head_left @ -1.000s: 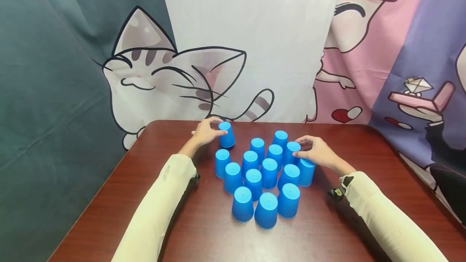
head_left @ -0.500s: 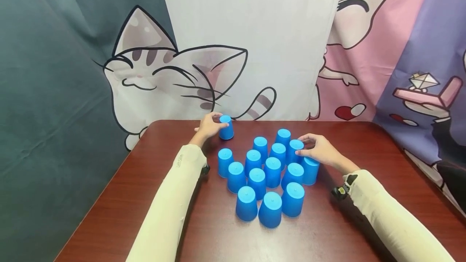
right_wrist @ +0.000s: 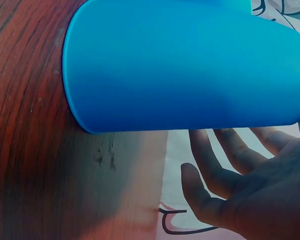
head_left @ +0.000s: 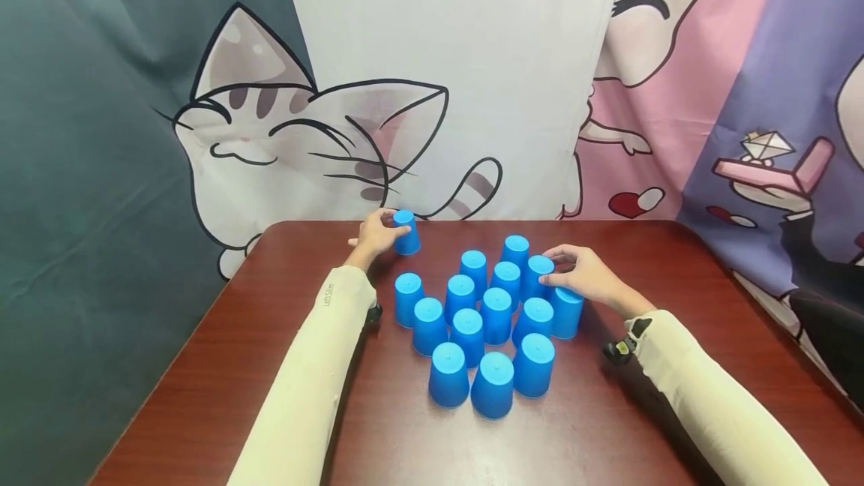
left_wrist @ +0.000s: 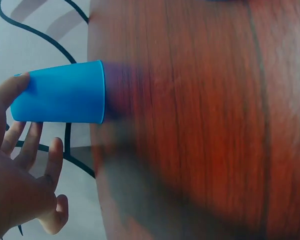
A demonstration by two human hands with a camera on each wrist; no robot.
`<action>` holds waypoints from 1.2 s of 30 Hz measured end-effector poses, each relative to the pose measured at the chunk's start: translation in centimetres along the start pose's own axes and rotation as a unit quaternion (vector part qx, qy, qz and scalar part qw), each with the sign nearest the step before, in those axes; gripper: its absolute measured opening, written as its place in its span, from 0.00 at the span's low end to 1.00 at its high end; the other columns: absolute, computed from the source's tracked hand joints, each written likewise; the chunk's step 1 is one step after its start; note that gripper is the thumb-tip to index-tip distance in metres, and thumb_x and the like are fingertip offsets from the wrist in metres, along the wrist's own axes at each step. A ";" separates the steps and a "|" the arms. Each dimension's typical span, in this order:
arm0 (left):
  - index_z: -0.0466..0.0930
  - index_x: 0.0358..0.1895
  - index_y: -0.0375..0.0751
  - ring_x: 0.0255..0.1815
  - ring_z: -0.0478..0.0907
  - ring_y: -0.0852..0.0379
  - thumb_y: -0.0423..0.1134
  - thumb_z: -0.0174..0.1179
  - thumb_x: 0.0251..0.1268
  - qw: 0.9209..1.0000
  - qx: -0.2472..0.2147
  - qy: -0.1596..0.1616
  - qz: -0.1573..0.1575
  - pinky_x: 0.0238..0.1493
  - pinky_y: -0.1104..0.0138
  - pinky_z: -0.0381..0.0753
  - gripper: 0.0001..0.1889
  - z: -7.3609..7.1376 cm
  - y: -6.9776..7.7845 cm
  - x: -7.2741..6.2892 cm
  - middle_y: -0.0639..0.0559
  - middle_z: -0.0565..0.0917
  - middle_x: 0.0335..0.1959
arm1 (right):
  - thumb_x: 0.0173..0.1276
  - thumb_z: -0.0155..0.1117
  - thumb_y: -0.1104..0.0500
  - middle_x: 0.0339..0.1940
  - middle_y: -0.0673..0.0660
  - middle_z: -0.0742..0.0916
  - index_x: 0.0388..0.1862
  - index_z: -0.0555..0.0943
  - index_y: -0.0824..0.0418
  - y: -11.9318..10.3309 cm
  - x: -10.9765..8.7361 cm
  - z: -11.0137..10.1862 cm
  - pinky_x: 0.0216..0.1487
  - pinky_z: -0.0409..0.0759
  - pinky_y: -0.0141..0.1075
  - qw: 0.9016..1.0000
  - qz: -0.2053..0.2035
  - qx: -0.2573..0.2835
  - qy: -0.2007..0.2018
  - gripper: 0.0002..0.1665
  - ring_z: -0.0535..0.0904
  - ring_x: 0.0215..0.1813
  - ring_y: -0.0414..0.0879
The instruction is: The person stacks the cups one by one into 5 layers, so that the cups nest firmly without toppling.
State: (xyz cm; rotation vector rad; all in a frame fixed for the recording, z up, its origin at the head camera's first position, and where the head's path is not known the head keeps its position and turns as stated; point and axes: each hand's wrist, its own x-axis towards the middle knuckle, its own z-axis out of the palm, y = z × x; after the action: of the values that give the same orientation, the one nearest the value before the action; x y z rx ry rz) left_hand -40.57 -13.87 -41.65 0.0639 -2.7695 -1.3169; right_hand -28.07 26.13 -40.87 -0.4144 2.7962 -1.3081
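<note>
Near the table's far edge, my left hand [head_left: 376,237] pinches an upside-down blue cup [head_left: 406,235] between thumb and fingers. In the left wrist view the thumb lies near the base of that cup [left_wrist: 65,94], whose rim meets or nearly meets the tabletop. My right hand [head_left: 586,274] reaches over the back right of a group of upside-down blue cups. Its thumb and fingers are around one blue cup [head_left: 538,276], behind a nearer cup [head_left: 565,313]. A blue cup [right_wrist: 185,70] fills the right wrist view and hides the thumb's contact there.
Several more upside-down blue cups stand close together in rough rows mid-table, such as the front cup [head_left: 493,388] and the left cup [head_left: 408,300]. The brown wooden table [head_left: 223,373] ends at a printed cloth backdrop [head_left: 526,81].
My left hand has carried its cup away from the group to the far edge of the table. My right hand has stayed at its cup. The head view has shifted slightly.
</note>
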 end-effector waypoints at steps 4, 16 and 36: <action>0.72 0.65 0.45 0.70 0.62 0.39 0.52 0.68 0.62 1.000 0.006 -0.005 0.003 0.66 0.29 0.34 0.30 -0.1 0.1 0.0 0.43 0.77 0.63 | 0.64 0.72 0.50 0.57 0.69 0.82 0.62 0.75 0.66 -0.1 0.1 0.0 0.50 0.79 0.61 1.000 -0.006 -0.004 0.003 0.33 0.81 0.55 0.66; 0.69 0.67 0.47 0.72 0.63 0.42 0.49 0.68 0.63 0.999 -0.003 0.018 0.031 0.65 0.28 0.36 0.31 -0.3 -0.7 -1.7 0.46 0.74 0.66 | 0.64 0.71 0.48 0.58 0.69 0.82 0.62 0.75 0.66 0.4 -0.3 -0.2 0.50 0.80 0.60 1.000 0.001 -0.007 0.009 0.34 0.79 0.56 0.66; 0.75 0.62 0.44 0.54 0.76 0.46 0.50 0.59 0.71 0.980 -0.073 -0.107 0.149 0.55 0.50 0.77 0.22 -1.6 -0.8 -7.9 0.45 0.79 0.58 | 0.65 0.71 0.46 0.59 0.69 0.80 0.63 0.74 0.63 0.0 -0.6 -1.7 0.50 0.80 0.59 0.999 0.006 0.000 0.034 0.34 0.78 0.57 0.67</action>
State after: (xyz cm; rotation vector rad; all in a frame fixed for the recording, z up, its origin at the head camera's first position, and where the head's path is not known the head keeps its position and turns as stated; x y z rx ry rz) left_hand -32.54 -15.07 -41.69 -0.5100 -2.6926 -1.5132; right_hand -27.73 27.60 -39.85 -0.3591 2.8488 -1.3446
